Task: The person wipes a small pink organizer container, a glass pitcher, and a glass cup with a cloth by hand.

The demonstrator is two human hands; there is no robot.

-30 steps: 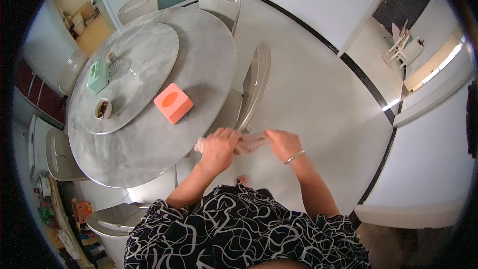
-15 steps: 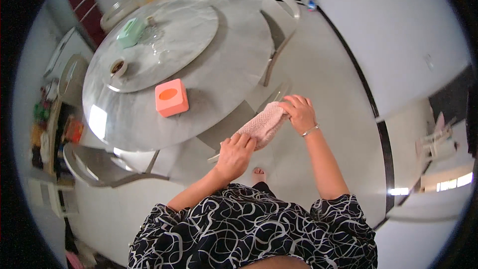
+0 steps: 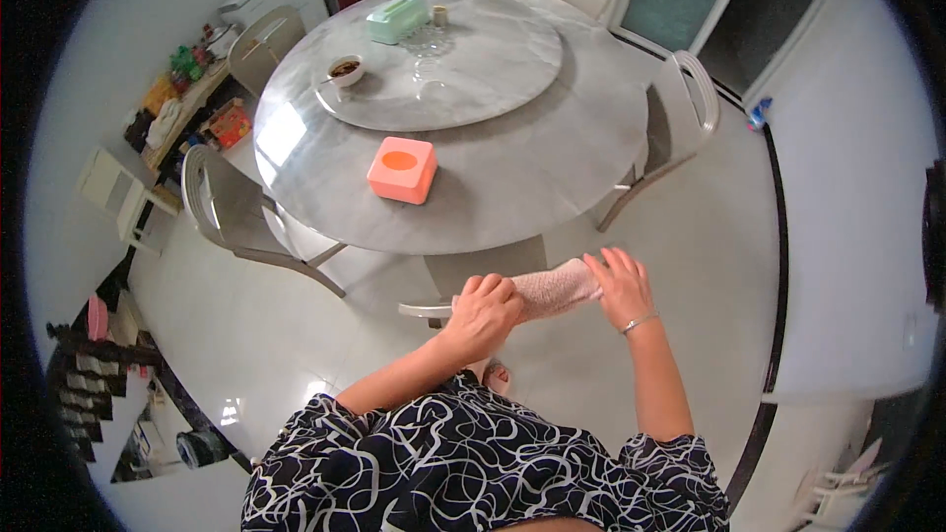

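Observation:
A pale pink textured cloth point(image 3: 554, 292) stretches between my hands in front of the round table. My left hand point(image 3: 485, 315) grips its left end, fingers curled over it. At the other end my right hand point(image 3: 621, 288) pinches the cloth between thumb and fingers. The cloth lies along the top of a beige chair back point(image 3: 426, 310), whose left end sticks out beside my left hand. Most of that chair is hidden by the cloth and my hands.
A grey marbled table point(image 3: 552, 207) carries an orange tissue box point(image 3: 403, 169). On its raised turntable point(image 3: 493, 103) are a green tissue box point(image 3: 398, 20), a bowl point(image 3: 345, 71) and glassware. Chairs point(image 3: 680, 118) surround it. A white wall point(image 3: 857, 187) runs along the right.
My view has turned, so the table appears farther right and more of the room's left shows. Both hands still hold the cloth, which now lies more level in the picture.

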